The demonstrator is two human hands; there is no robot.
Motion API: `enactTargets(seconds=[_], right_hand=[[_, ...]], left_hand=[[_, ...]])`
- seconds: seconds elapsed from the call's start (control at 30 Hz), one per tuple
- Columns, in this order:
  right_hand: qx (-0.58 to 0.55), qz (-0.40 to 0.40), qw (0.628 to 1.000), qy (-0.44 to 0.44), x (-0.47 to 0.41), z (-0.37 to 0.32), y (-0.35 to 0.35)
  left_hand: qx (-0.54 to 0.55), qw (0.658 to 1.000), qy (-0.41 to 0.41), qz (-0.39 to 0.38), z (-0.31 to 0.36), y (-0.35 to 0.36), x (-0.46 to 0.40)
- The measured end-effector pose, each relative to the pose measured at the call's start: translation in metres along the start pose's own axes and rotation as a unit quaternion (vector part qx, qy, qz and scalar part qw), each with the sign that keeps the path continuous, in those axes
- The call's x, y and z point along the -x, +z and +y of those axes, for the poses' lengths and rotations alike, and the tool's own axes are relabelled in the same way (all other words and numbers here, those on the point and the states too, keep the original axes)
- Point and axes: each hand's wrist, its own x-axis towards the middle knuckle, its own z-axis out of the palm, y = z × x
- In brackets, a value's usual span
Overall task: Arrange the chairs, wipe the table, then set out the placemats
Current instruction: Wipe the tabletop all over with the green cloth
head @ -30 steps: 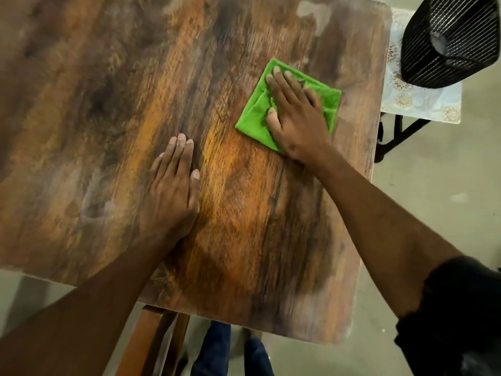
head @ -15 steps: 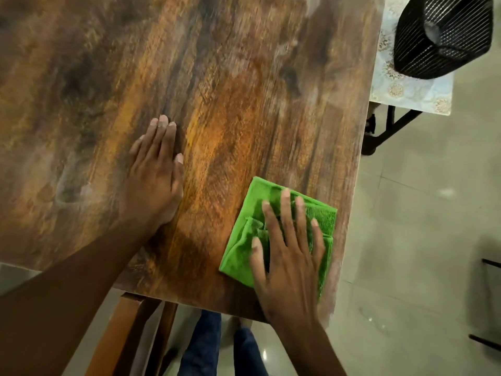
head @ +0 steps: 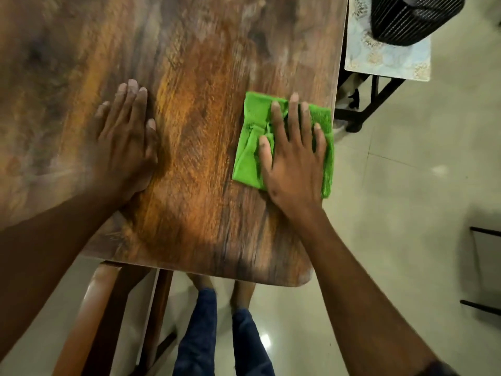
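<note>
The right hand presses flat, fingers spread, on the folded green cloth near the wooden surface's right edge to wipe it, while the left hand rests open, likely bracing the person's lean.

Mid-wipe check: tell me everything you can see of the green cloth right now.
The bright green woven cleaning cloth looks like microfibre with a fine ribbed texture. It is folded into a rough rectangle, with creases bunched near its middle. It lies flat on the brown wood-grain table, close to the table's right edge, its right side at or slightly over that edge. The right hand presses on it with spread, straight fingers, covering much of its right part. The left hand rests flat on the table, apart from it.
</note>
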Motion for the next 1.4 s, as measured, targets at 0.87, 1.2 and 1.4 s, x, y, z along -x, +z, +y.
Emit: enactTargets(seconds=[0.87, 1.2, 1.4], right_hand=[[-0.002, -0.019, 0.992, -0.127, -0.112, -0.016, -0.002], [0.009, -0.033, 0.992, -0.12, -0.05, -0.006, -0.007], [-0.006, -0.008, 0.985, -0.171, -0.188, -0.086, 0.014]], left_hand=[[0.034, 0.998, -0.029, -0.037, 0.105, 0.021, 0.04], [-0.016, 0.996, -0.03, -0.079, 0.105, 0.019, 0.034], [-0.01, 0.995, -0.039, -0.087, 0.104, 0.018, 0.033]])
